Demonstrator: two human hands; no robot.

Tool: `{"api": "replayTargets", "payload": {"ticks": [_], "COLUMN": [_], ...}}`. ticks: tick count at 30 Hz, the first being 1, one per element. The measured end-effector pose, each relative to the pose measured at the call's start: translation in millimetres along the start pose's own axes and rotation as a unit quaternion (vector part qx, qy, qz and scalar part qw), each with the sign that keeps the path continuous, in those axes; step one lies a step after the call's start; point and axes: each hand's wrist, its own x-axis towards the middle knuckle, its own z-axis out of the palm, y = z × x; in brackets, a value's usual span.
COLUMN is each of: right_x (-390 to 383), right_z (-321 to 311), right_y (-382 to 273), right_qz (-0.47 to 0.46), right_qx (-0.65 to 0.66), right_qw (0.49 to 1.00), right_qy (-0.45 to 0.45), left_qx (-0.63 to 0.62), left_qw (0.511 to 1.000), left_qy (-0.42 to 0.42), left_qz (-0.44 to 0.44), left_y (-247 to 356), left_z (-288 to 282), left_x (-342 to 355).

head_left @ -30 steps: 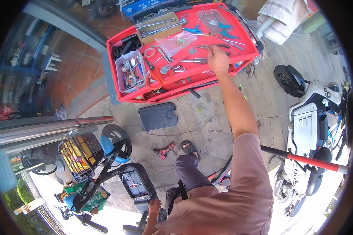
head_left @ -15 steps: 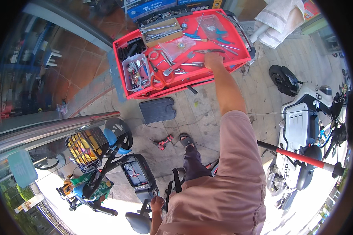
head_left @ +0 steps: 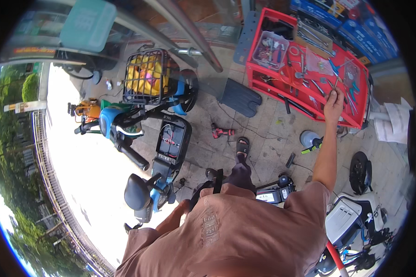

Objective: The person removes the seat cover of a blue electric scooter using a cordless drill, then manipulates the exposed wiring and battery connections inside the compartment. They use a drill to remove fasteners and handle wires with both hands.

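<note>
My right hand [head_left: 333,106] reaches out over the near edge of a red tool cart [head_left: 273,79]. Its fingers are closed around what looks like a pair of pliers [head_left: 335,85], whose narrow end points away from me. About it in the cart's tray lie screwdrivers, wrenches, blue-handled tools and a clear plastic bag [head_left: 318,63]. A clear bin [head_left: 269,50] of small parts sits in the tray's left end, near orange-handled scissors [head_left: 287,73]. My left hand [head_left: 186,206] is low by my body, beside the blue electric bike's seat area; its fingers are hidden.
The blue electric bike [head_left: 175,138] with a basket [head_left: 150,76] and an opened compartment stands left. On the paving lie a red cordless drill [head_left: 222,132], a dark floor panel [head_left: 241,98] and a cable. A white scooter [head_left: 346,212] stands at right; blue boxes [head_left: 363,39] are behind the cart.
The view has swung left, so the cart sits farther right and more of the bike and street shows. My right hand, earlier down at the pliers in the tray, now grips them.
</note>
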Motion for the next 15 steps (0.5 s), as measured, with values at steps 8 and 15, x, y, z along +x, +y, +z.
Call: {"api": "replayTargets", "payload": {"ticks": [8,15], "right_x": [-322,-462], "right_z": [195,260], "right_y": [-83,-145], "right_qz": [0.449,0.254], "right_qx": [0.032,-0.104], "right_qw": [0.676,0.573], "right_qy": [-0.584,-0.772], "left_qx": [-0.298,-0.569], "left_qw": [0.932,0.804], "left_qy": [0.117,0.079], "left_qz": [0.169,0.153], "left_y": [-18,-41], "left_z": [58,128], "left_x": [-40,-75]}}
